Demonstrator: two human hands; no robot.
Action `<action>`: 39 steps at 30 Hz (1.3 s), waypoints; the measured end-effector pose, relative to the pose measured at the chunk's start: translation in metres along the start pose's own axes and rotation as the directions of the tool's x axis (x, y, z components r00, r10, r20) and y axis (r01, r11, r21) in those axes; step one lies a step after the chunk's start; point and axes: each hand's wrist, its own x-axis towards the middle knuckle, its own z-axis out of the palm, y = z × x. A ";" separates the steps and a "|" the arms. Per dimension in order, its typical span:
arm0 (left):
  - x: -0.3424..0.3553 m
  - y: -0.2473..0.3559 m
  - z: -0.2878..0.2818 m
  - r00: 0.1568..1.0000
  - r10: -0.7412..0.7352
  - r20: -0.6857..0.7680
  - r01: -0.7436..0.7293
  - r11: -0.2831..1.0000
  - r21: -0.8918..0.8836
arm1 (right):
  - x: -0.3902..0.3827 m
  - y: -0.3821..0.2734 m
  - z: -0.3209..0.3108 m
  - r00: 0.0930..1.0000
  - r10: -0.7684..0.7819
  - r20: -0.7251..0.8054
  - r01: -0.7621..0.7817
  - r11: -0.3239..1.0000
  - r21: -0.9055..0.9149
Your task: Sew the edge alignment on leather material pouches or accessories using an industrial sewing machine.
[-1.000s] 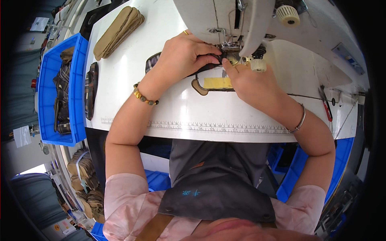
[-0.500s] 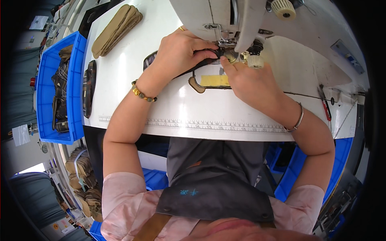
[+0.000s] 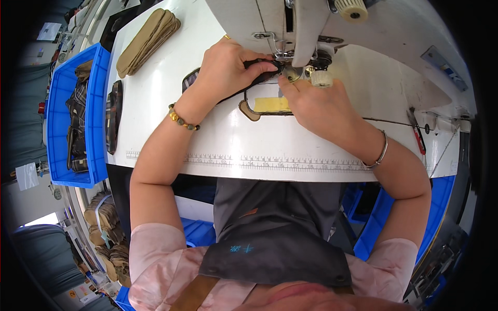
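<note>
My left hand (image 3: 228, 70) is closed on a dark plaid-edged fabric piece (image 3: 190, 78), thumb and fingertips beside the presser foot (image 3: 283, 55) of a white sewing machine (image 3: 249, 15). My right hand (image 3: 324, 111) has its index finger pointing at that piece by the needle area; its other fingers are curled near a ridged white knob (image 3: 321, 78), and what lies under them is hidden. Just below the piece, a yellow strip (image 3: 271, 103) and a tan rounded part (image 3: 249, 111) sit on the white work table (image 3: 259, 140), partly under my right hand.
Tan stacked pieces (image 3: 148, 39) lie at upper left. Plaid pieces (image 3: 114, 116) lie on the table's left edge beside a blue bin (image 3: 52, 155) of similar pieces. Red-handled snips (image 3: 419, 140) lie at right. Bundled tan pieces (image 3: 101, 217) and more blue bins (image 3: 199, 230) are below table level.
Both hands have shifted slightly up and left in the picture along with the machine. My left thumb sits a little closer to the presser foot; both hands keep much the same shape.
</note>
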 end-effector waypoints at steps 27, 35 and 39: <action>0.008 0.005 -0.008 0.993 -0.104 0.063 0.106 0.994 -0.034 | -0.002 0.007 0.014 1.000 -0.002 0.020 0.002 1.000 -0.015; 0.008 0.023 -0.020 0.968 -0.190 0.166 0.182 0.981 0.064 | -0.001 0.006 0.007 1.000 0.023 0.014 -0.023 0.999 -0.030; 0.005 0.023 -0.020 0.961 -0.206 0.182 0.199 0.978 0.060 | -0.003 -0.001 -0.004 0.998 0.018 0.057 -0.017 1.000 -0.019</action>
